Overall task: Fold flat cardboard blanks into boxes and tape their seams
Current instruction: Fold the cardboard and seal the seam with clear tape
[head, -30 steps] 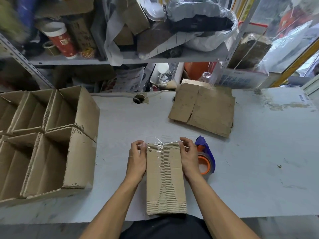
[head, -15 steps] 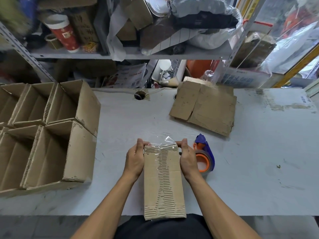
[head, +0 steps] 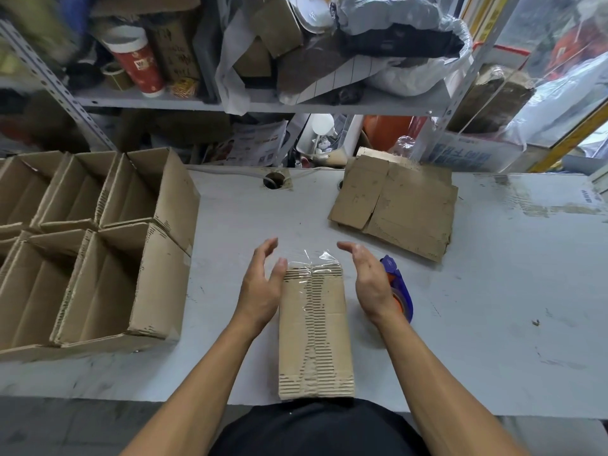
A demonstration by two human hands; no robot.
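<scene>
Head view: a folded corrugated box (head: 315, 334) lies at the near edge of a scuffed grey table (head: 493, 307), clear tape (head: 312, 261) curling off its far end. The left hand (head: 261, 286), fingers spread, touches its left edge; the right hand (head: 370, 284) hovers open, holding nothing, beside a blue-and-orange tape dispenser (head: 399, 291). Flat blanks (head: 398, 205) lie beyond, bare tabletop between; finished open boxes (head: 98, 245) crowd the left

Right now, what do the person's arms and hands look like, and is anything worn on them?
Both forearms are bare, with no sleeves in view. The left hand and right hand wear no gloves, and no rings or watch show. A black top shows at the bottom edge.
</scene>
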